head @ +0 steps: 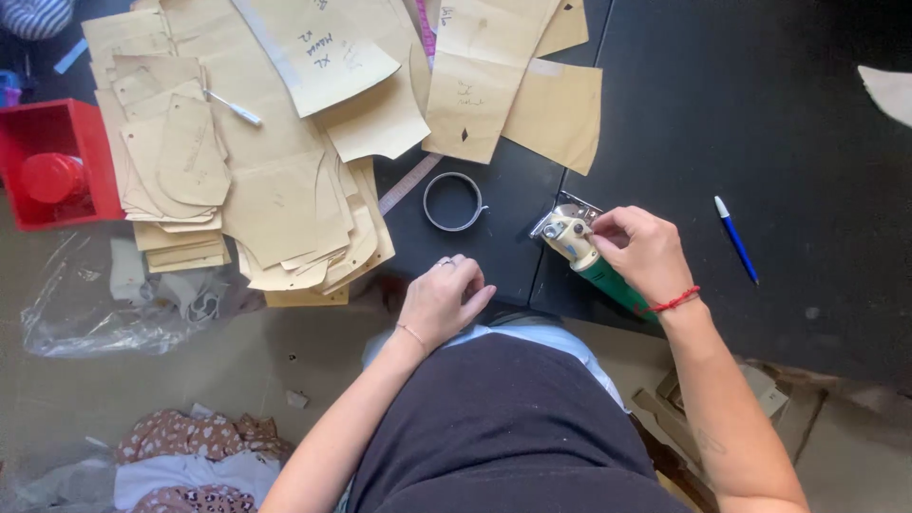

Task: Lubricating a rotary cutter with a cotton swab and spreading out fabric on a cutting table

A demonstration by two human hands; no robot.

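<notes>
Two bare hands are seen at the near edge of the dark surface (760, 123). The right hand (644, 252) is closed in a firm grip on a small electric cutter (581, 249) with a cream head and green handle, which lies on the surface. The left hand (443, 296) is loosely curled, holding nothing, resting at the edge. A metal ring (452, 201) lies just beyond it. Farther out, tan paper patterns (275, 142) are piled; a blue pen (736, 239) lies to the right, a red box (57, 161) far left.
</notes>
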